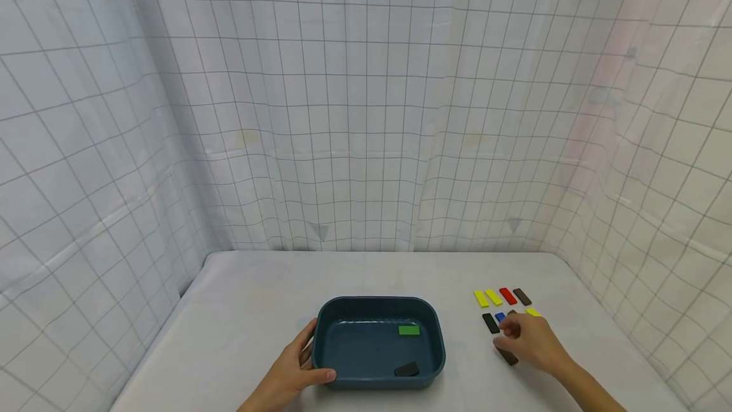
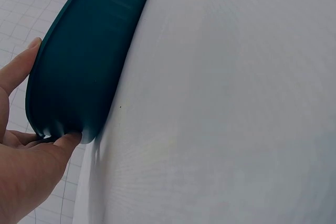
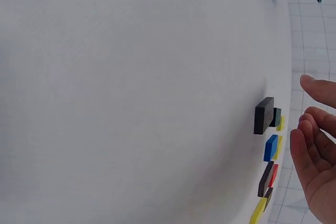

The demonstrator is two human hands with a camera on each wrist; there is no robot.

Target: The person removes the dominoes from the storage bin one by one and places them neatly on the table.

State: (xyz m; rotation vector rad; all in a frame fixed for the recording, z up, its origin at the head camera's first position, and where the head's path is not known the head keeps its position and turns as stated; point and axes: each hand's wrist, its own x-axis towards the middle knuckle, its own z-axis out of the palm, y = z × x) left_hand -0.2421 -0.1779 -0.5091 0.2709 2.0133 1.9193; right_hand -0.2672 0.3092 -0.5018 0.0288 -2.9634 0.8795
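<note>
My left hand (image 1: 291, 361) grips a dark teal plastic tub (image 1: 377, 383) at its left end, with the thumb along the near side and the fingers round the outer wall. Inside the tub lie a green block (image 1: 408, 330) and a black block (image 1: 407, 369), both small, flat and rectangular. On the right, my right hand (image 1: 528, 339) hovers over more such blocks. Its fingers are loosely bent, the thumb stands apart, and nothing is between them. Nearest below it is a dark brown block (image 1: 508, 357). The hand partly hides a blue block (image 1: 500, 317) and another brown block.
Past the right hand lie two yellow blocks (image 1: 494, 297), a red block (image 1: 508, 296) and a brown block (image 1: 522, 297). A black block (image 1: 490, 323) and another yellow one lie closer. White gridded cloth (image 1: 366, 113) walls the white table (image 1: 246, 297) at back and sides.
</note>
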